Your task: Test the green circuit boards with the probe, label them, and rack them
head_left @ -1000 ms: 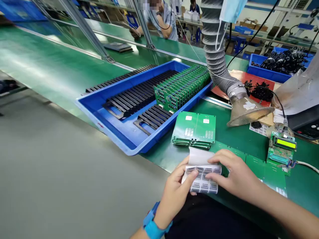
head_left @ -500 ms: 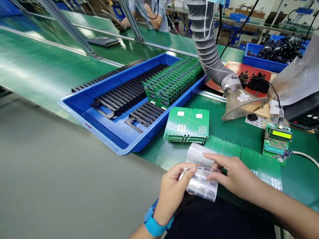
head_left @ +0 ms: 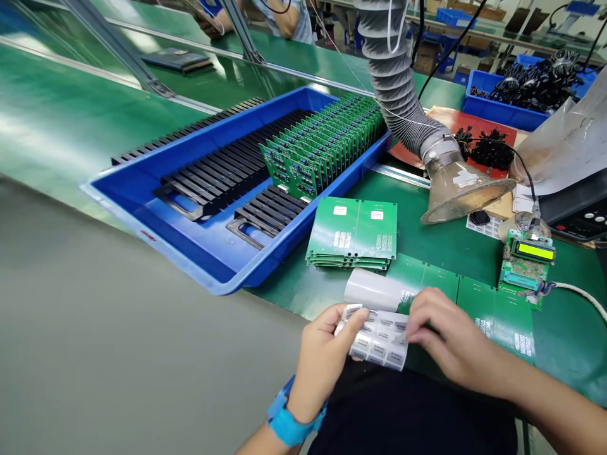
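Right hand (head_left: pixel 446 344) slides from top of label sheet (head_left: pixel 379 339) to right edge. Left hand (head_left: pixel 322 360) thumb climbs to top corner.

glossy paper label sheet (head_left: pixel 379 338), shiny blue plastic tray (head_left: pixel 208 253), matt green circuit boards (head_left: pixel 353 237), ribbed grey hose (head_left: pixel 396 95)

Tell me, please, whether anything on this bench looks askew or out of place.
The blue tray sits skewed on the green bench, its near corner jutting past the edge over the grey surface. The label sheet in the left hand curls back at its top. Nothing looks spilled or broken.
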Demonstrator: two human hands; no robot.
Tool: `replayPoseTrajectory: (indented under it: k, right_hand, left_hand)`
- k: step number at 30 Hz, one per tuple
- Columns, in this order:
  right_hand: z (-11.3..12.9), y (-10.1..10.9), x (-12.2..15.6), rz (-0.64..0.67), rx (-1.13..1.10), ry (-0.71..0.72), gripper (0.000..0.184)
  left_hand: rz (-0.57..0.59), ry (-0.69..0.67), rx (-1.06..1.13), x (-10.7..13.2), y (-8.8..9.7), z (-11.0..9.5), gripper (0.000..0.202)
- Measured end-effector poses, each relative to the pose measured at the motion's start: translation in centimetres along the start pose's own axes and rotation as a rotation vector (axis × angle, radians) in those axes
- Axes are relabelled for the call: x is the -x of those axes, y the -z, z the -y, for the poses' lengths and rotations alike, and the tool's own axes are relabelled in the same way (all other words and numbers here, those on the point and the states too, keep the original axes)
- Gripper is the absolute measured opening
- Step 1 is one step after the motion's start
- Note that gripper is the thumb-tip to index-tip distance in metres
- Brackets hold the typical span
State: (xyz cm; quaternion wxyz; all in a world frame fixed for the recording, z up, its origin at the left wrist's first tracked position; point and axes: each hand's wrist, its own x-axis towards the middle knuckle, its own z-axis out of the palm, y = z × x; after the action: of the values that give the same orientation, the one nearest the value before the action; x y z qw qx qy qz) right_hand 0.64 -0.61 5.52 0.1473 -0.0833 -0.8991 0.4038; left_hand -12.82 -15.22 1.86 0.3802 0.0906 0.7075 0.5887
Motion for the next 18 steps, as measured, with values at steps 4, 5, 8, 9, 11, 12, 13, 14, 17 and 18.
replayPoseTrajectory:
  k: [4, 5, 8, 9, 11, 12, 13, 14, 17, 18]
  right_hand:
    - [-2.9, 2.3, -2.0, -0.205, -0.076, -0.557, 0.017]
    - [-3.7, 2.6, -2.6, -0.187, -0.069, -0.643, 0.017]
    - [-5.5, 2.4, -4.2, -0.071, -0.031, -0.729, 0.015]
    - [-5.7, 2.1, -4.5, -0.042, -0.01, -0.729, 0.015]
    - [-5.7, 1.4, -5.0, -0.004, 0.043, -0.718, 0.016]
    - [-5.6, 1.1, -5.1, 0.005, 0.071, -0.711, 0.017]
    - [-5.5, 0.9, -5.2, 0.008, 0.099, -0.704, 0.017]
    - [-5.4, 0.7, -5.2, 0.009, 0.127, -0.697, 0.018]
    - [-5.3, 0.2, -5.0, 0.003, 0.225, -0.63, 0.019]
    - [-5.3, 0.0, -4.9, -0.005, 0.272, -0.594, 0.019]
  left_hand:
    - [0.029, 0.003, -0.05, 0.2, 0.9, 0.4, 0.031]
    - [0.032, -0.007, -0.072, 0.3, 1.1, 0.5, 0.032]
    - [0.038, 0.002, -0.106, 0.7, 1.6, 0.8, 0.036]
    - [0.039, 0.013, -0.11, 0.7, 1.7, 0.7, 0.037]
    - [0.03, 0.018, -0.128, 0.9, 2.0, 0.5, 0.037]
    - [0.025, 0.012, -0.144, 0.9, 2.3, 0.3, 0.036]
    - [0.027, 0.007, -0.162, 1.1, 2.7, 0.1, 0.035]
    - [0.044, 0.011, -0.178, 1.3, 3.2, -0.2, 0.035]
    - [0.168, 0.094, -0.201, 2.3, 5.5, -0.7, 0.041]
    - [0.178, 0.115, -0.191, 2.8, 6.5, -0.6, 0.041]
